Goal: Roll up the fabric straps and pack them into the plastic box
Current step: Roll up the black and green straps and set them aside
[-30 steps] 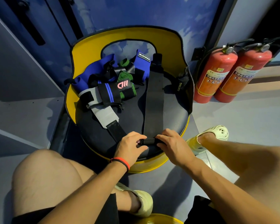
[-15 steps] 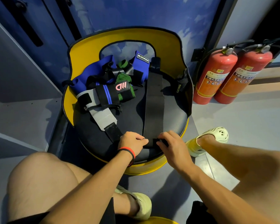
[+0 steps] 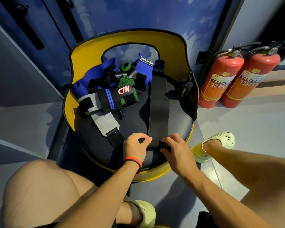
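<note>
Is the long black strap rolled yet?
Mostly spread: the strap lies flat across the seat; left hand and right hand pinch its rolled end.

Near end of the black strap (image 3: 158, 104): mostly covered by the left hand (image 3: 135, 148) and right hand (image 3: 178, 152) gripping it. It appears to be rolled, but the turns cannot be counted. Green strap (image 3: 127, 81): largely buried under other straps. Fire extinguishers (image 3: 219, 79): label print too small to read. Legs (image 3: 39, 191): cut off at the lower and right edges.

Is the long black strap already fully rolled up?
No, most of the long black strap lies stretched flat across the seat.
</note>
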A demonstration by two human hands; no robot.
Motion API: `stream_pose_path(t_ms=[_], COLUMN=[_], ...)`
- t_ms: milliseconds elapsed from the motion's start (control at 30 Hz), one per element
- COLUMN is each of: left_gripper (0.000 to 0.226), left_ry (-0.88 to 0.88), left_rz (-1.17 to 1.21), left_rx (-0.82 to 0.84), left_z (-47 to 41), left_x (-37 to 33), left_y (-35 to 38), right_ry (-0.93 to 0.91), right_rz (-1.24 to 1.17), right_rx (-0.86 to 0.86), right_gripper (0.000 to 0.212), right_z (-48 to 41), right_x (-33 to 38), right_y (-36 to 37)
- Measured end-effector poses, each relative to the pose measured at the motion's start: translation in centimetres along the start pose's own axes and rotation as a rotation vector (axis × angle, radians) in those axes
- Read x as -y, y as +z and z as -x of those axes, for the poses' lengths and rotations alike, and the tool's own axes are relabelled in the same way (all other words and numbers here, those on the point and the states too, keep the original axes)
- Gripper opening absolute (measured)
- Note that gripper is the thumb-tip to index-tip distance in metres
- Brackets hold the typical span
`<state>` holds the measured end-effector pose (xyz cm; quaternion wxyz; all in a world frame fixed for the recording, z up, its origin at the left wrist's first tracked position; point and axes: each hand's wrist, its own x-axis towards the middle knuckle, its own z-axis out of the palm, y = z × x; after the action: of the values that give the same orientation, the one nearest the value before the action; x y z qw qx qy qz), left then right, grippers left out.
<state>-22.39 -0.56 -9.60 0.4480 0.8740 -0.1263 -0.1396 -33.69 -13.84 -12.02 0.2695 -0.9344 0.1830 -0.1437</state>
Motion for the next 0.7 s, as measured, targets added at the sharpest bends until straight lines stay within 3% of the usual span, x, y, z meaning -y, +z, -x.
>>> stream_pose_path(t_ms=[167,267,367,500,700], left_gripper=[0.031,0.031,0.028,0.024,0.019], left_ry=[0.022,0.031,-0.013,-0.057,-0.110], left_rz=[0.030,-0.056,-0.065,-0.004,0.000], left_rx=[0.116,0.120,0.151,0.145,0.093], left_z=[1.4,1.8,2.1,1.9,1.0], left_x=[0.5,0.9,1.5,1.4,0.8], left_y=[-1.1,-1.5,-1.6,-1.0,-0.1], right_ry=[0.056,0.085,0.237,0.395,0.402], right_rz=[-0.064,-0.069,-0.144,-0.252,-0.242], right_rx=[0.112,0.216,0.275,0.262,0.164], right_gripper=[0.027,0.022,0.022,0.029,0.028], right_z=[-1.4,-1.5,-1.3,-1.4,-1.3], right_x=[-0.1,-0.3,-0.9,-1.1,-0.5], right_y=[-1.0,-2.1,-2.8,-2.6,-2.1])
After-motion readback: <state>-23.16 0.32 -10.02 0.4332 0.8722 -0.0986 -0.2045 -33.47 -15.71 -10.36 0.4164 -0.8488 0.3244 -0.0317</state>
